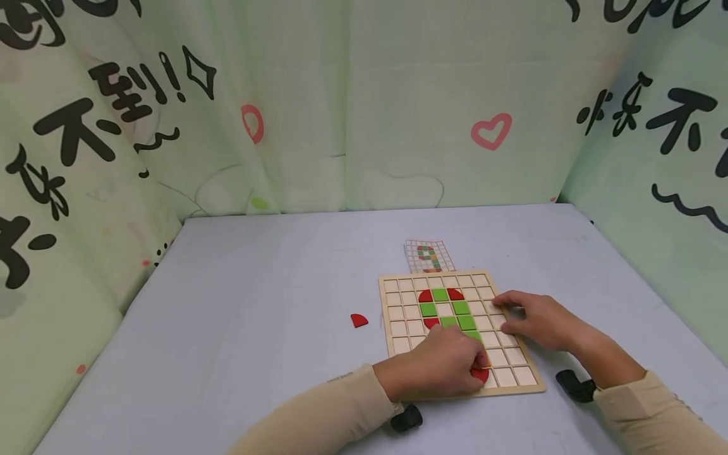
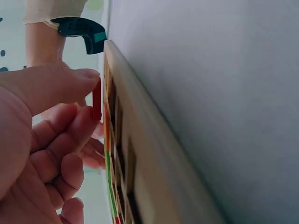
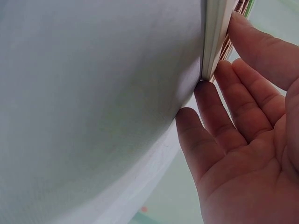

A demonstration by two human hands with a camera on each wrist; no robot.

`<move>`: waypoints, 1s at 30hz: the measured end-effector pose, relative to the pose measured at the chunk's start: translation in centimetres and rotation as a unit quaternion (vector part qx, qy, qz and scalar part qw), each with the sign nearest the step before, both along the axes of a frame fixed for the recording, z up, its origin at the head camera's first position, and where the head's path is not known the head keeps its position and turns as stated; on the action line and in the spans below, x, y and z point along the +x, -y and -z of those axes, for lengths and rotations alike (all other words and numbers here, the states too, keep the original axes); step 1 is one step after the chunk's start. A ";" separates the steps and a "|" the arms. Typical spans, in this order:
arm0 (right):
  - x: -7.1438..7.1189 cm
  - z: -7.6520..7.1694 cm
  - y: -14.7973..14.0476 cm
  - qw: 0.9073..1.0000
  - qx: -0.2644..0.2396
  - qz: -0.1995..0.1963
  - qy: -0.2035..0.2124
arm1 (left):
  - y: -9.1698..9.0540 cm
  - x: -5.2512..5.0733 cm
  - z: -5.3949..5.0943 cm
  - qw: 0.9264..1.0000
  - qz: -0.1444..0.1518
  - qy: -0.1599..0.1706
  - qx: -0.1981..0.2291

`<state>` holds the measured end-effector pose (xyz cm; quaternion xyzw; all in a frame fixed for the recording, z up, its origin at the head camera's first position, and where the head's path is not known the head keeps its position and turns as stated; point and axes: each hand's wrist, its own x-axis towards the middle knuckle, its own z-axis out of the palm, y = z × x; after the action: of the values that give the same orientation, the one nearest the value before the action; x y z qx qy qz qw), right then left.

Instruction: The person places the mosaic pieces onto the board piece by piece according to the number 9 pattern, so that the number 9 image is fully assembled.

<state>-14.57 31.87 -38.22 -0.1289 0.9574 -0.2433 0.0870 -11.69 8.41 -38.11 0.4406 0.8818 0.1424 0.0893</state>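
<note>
My left hand (image 1: 438,361) pinches a red quarter-circle tile (image 2: 96,99) between thumb and fingers, over the near part of a wooden grid board (image 1: 524,375). In the left wrist view the tile stands on edge, close to the board's surface; whether it touches is unclear. My right hand (image 1: 543,321) rests at the board's right edge, its thumb on top and fingertips against the side. Green tiles (image 1: 461,308) and red rounded tiles (image 1: 455,294) form a loop on the board. An orange piece (image 2: 107,126) shows beside the held tile. My left hand hides some near cells.
Left of the board, a loose red quarter-circle tile (image 1: 359,320) lies on the white table (image 1: 273,303). Behind the board, a printed grid card (image 1: 413,253) shows a coloured pattern, its lower part covered. Black wrist devices (image 1: 576,385) hang under both wrists. Printed curtains (image 1: 398,126) surround the table.
</note>
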 end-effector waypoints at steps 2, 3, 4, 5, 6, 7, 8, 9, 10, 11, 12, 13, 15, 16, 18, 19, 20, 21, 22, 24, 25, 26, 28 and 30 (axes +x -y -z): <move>0.0 0.1 0.0 1.000 0.000 0.000 0.001 | -0.1 0.1 0.1 1.000 0.001 -0.004 -0.010; 0.0 0.1 0.0 1.000 0.000 0.000 0.001 | -0.2 0.1 0.1 1.000 0.000 -0.007 -0.014; 0.0 0.1 0.0 1.000 0.001 0.000 0.000 | -0.2 0.2 0.2 1.000 0.000 -0.009 -0.018; 0.0 0.1 0.1 1.000 0.001 0.000 0.000 | -0.3 0.2 0.2 1.000 0.000 -0.012 -0.019; 0.0 0.1 0.1 1.000 0.002 0.000 0.000 | -0.3 0.2 0.2 1.000 0.001 -0.014 -0.021; 0.0 0.0 0.1 1.000 0.002 0.000 -0.001 | -0.3 0.2 0.3 1.000 0.001 -0.014 -0.021; 0.0 0.0 0.1 1.000 0.003 0.000 -0.002 | -0.4 0.1 0.3 1.000 0.002 -0.015 -0.021; 0.0 0.0 0.1 1.000 0.004 0.000 -0.003 | -0.4 0.1 0.3 1.000 0.002 -0.017 -0.021; 0.0 0.0 0.1 1.000 0.004 0.000 -0.003 | -0.4 0.1 0.3 1.000 0.003 -0.019 -0.021; 0.0 0.0 0.1 1.000 0.004 0.000 -0.003 | -0.4 0.1 0.3 1.000 0.005 -0.021 -0.020; 0.0 0.0 0.1 1.000 0.004 0.000 -0.004 | -0.5 0.1 0.3 1.000 0.005 -0.022 -0.020; 0.0 0.0 0.1 1.000 0.004 0.000 -0.004 | -0.5 0.1 0.2 1.000 0.005 -0.023 -0.020; 0.0 0.0 0.1 1.000 0.003 -0.001 -0.003 | -0.5 0.2 0.2 0.999 0.006 -0.026 -0.018; 0.0 0.0 0.1 1.000 0.002 -0.001 -0.003 | -0.5 0.2 0.1 0.999 0.006 -0.027 -0.017; 0.0 0.0 0.1 1.000 0.000 -0.003 -0.003 | -0.5 0.3 0.0 0.999 0.006 -0.028 -0.016; 0.0 0.0 0.1 1.000 0.000 -0.004 -0.004 | -0.5 0.3 0.0 1.000 0.005 -0.027 -0.016; 0.0 0.0 0.0 1.000 0.000 -0.005 -0.005 | -0.5 0.3 0.0 1.000 0.005 -0.025 -0.015; 0.0 0.0 0.0 1.000 0.000 -0.005 -0.005 | -0.5 0.3 0.0 1.000 0.006 -0.023 -0.015; 0.0 0.0 0.0 1.000 0.000 -0.006 -0.005 | -0.5 0.2 0.0 1.000 0.006 -0.020 -0.014; 0.1 -0.1 0.0 1.000 0.000 -0.005 -0.004 | -0.6 0.2 0.1 1.000 0.006 -0.012 -0.010; 0.1 -0.1 0.1 1.000 0.000 -0.005 -0.003 | -0.7 0.1 0.1 1.000 0.006 -0.009 -0.008; 0.1 -0.1 0.1 1.000 0.000 -0.004 -0.002 | -0.7 0.1 0.2 1.000 0.006 -0.006 -0.006; 0.1 -0.1 0.1 1.000 0.001 -0.003 -0.001 | -0.8 0.0 0.3 1.000 0.004 -0.004 -0.003; 0.1 -0.1 0.1 1.000 0.001 -0.002 -0.001 | -0.9 0.0 0.3 1.000 0.001 -0.004 -0.002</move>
<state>-14.50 31.74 -38.12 -0.1311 0.9576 -0.2417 0.0865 -11.70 9.31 -38.40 0.4418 0.8821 0.1385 0.0869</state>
